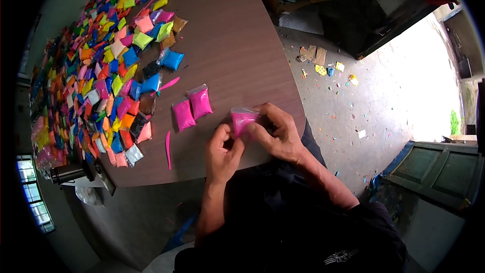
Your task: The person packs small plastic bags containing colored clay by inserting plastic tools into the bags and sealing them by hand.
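Dark shirt (303,227) foremost, both hands (280,135) grasp a pink packet (243,120) over the bench (227,35), near two matching packets (201,103).

The dark top (283,222) bears a pale emblem (341,257) — striped, wing-like.

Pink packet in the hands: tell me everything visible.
The pink packet looks like glossy, clear plastic with bright pink contents and a colourless strip across its far end. The left hand and right hand grip it from both sides near the table's edge, partly hiding its near end. I can't tell whether it's sealed.
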Demonstrator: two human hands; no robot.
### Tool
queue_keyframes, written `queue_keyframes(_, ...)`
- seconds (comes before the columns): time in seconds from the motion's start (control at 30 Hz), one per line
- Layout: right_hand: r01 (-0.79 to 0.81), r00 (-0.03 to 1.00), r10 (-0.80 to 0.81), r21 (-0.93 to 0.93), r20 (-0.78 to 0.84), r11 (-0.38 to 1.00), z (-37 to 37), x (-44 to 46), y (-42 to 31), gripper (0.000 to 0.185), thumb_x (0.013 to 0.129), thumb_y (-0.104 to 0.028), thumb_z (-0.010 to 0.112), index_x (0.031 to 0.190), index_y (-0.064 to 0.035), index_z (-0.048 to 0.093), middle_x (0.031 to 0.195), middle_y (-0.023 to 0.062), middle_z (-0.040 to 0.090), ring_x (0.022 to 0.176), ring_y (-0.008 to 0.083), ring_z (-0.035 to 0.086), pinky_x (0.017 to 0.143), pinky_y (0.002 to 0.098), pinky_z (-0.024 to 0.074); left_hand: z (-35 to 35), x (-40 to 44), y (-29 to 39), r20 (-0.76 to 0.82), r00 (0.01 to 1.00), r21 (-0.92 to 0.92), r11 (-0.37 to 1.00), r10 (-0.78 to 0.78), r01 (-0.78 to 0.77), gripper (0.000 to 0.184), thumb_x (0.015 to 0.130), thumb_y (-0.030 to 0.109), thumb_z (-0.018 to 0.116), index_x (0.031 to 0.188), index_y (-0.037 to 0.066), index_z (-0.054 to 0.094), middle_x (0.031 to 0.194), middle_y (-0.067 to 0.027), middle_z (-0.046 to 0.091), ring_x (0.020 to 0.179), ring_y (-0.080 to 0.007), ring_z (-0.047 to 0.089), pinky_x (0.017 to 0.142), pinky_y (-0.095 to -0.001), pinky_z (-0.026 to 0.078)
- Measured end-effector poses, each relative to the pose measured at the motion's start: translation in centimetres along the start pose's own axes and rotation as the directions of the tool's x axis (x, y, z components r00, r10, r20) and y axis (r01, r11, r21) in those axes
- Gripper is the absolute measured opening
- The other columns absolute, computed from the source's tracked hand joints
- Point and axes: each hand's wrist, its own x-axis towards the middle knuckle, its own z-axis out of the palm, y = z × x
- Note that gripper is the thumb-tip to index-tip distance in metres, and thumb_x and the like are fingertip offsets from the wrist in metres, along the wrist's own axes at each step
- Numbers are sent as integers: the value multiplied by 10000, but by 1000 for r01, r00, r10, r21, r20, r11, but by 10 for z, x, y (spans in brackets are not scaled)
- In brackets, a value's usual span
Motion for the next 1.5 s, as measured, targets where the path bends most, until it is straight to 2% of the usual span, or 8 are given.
queue_keyframes(0.37,-78,997,76,90,28,993,-1,0,-3,254,981,-90,724,1190,24,637,958,19,656,863,66,618,748,227,494,-2,-2,5,-11,999,-15,999,-37,37,120,1001,95,699,1067,-5,696,820,45,632,730,-25,532,654,-208,430)
queue_keyframes(0.87,25,998,-26,19,55,999,-3,2,-6,121,935,-45,726,1031,19,690,938,48,658,824,96,582,719,252,453,3,1,6,-46,996,-44,996,78,-80,134,1027,142,689,1020,9,677,811,60,579,695,-22,464,615,-203,360)
queue_keyframes(0.9,56,998,-57,23,39,998,-2,2,-2,136,924,-45,736,1035,24,699,936,79,673,824,145,629,733,279,494,4,2,9,-49,996,-44,996,77,-79,134,1027,142,689,1020,9,677,811,60,579,695,-22,464,615,-203,360)
queue_keyframes(0.97,88,996,-89,29,26,996,-1,2,-1,152,913,-46,746,1039,29,708,933,109,688,824,195,677,747,307,535,5,3,15,-43,999,-86,996,25,-28,134,1029,144,692,1019,11,678,807,66,574,685,-19,454,608,-201,357)
queue_keyframes(1.07,64,997,-65,25,53,998,-3,1,-3,106,921,-37,728,1008,15,700,932,59,668,817,126,603,716,268,460,2,1,10,-45,997,-112,992,-66,60,134,1030,147,695,1023,13,681,807,70,577,691,-19,456,612,-199,360)
queue_keyframes(1.27,92,993,-90,-33,72,995,-2,3,-5,109,920,-32,721,1012,22,701,923,72,666,818,145,616,716,278,468,7,1,0,-132,990,-113,992,45,-60,127,1028,138,698,1036,12,690,789,69,583,652,-13,462,575,-198,352)
queue_keyframes(1.33,119,991,-115,-56,70,991,-3,4,-8,134,899,-3,734,1030,22,717,928,121,691,818,222,688,742,327,545,8,1,5,-128,991,-107,993,44,-58,123,1026,132,700,1043,10,694,786,66,590,641,-13,465,566,-200,354)
queue_keyframes(1.5,128,989,-126,-31,83,991,-3,4,-6,120,905,13,717,1025,21,723,931,121,693,821,221,690,744,331,546,7,0,8,-120,993,-78,997,17,-27,113,1021,119,704,1043,9,710,758,55,603,633,-15,481,556,-209,367)
